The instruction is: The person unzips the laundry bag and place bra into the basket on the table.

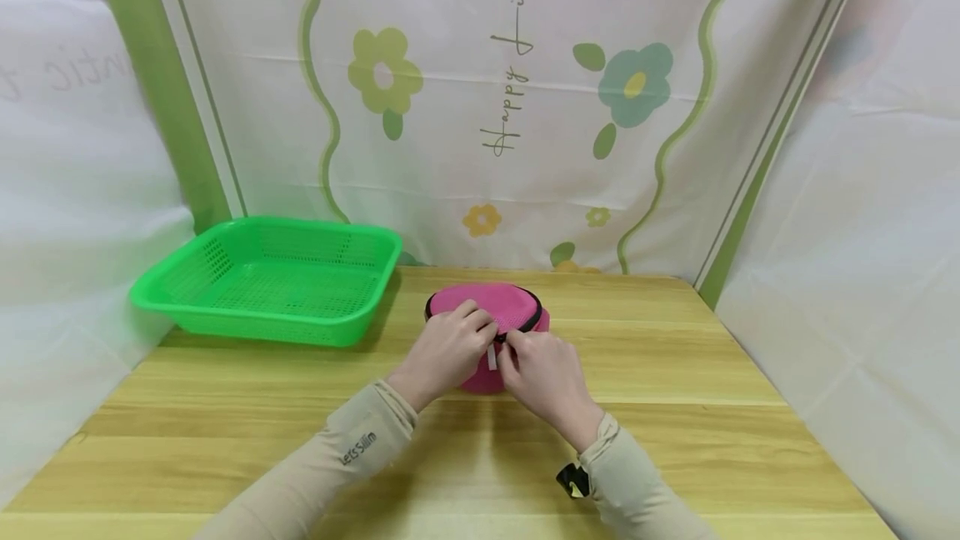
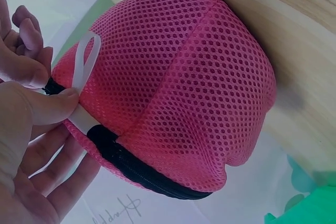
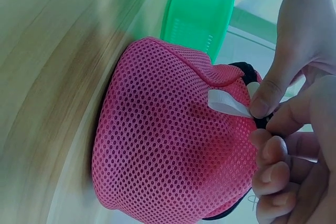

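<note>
A pink mesh bag (image 1: 480,300) with a black zipper (image 2: 144,171) along its top rim stands on the wooden table. My left hand (image 1: 448,350) pinches the rim, its thumb pressing the base of a white ribbon loop (image 3: 226,102) where the zipper ends meet. Right beside it, my right hand (image 1: 547,369) pinches the black zipper end between thumb and forefinger. In the right wrist view its other fingers (image 3: 273,174) curl inward next to the mesh. The zipper pull itself is hidden by the fingertips.
To the left at the back of the wooden table (image 1: 660,348) sits a green plastic basket (image 1: 352,325) with perforated sides. A white curtain (image 1: 450,165) printed with flowers hangs behind, and more white fabric closes off both sides. Something black (image 1: 573,480) hangs at the right sleeve.
</note>
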### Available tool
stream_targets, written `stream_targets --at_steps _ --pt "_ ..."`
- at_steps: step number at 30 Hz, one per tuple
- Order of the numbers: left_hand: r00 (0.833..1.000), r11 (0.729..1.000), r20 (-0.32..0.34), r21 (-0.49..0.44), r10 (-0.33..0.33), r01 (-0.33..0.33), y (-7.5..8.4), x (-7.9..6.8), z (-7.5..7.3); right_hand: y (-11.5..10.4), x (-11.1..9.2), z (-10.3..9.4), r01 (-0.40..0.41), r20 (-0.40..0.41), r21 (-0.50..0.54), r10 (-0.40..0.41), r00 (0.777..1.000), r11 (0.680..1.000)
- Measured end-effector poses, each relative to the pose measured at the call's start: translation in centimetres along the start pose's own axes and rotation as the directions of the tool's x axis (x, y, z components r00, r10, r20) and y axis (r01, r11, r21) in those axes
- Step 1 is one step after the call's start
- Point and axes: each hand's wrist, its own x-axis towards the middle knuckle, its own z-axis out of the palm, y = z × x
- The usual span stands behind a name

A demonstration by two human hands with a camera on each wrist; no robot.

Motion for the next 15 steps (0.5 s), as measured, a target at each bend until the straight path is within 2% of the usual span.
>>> stream_targets --at_steps 9,15 --pt "0.999 0.999 -0.022 0.037 0.030 -0.029 -0.16 -0.45 -0.23 0.27 -0.20 0.13 -0.016 -0.035 -0.002 0.016 0.999 1.000" --pt "0.999 0.999 -0.032 0.025 0.040 -0.039 -0.38 -0.80 -0.56 0.42 -0.43 -0.20 -0.045 -0.047 -0.019 0.044 0.998 0.999"
